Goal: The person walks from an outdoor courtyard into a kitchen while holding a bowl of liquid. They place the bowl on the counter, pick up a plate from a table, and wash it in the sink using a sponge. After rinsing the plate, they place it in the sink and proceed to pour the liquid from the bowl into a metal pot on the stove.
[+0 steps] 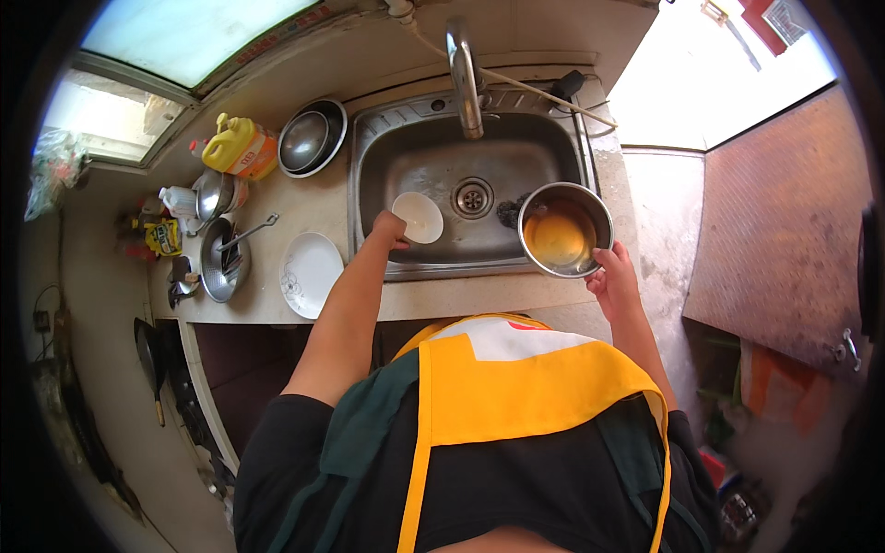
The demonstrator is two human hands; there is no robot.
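My left hand [391,230] grips the rim of a small white bowl [420,217] over the left front part of the stainless steel sink [422,162]. With my right hand [611,276] I hold a round metal pot [568,231] by its rim, above the sink's front right corner. Yellowish-brown liquid lies in the pot. Beside the pot, partly hidden by it, is a dark scouring pad [509,213]. The sink's drain [473,198] shows between my hands, and the curved metal faucet [464,79] reaches over the basin from the back.
A white plate [311,275] lies on the counter left of the sink. Behind it are nested metal bowls [308,140], a yellow jug [240,148], and a perforated metal bowl [222,273] with utensils. A pale hose [546,97] crosses the sink's back right corner.
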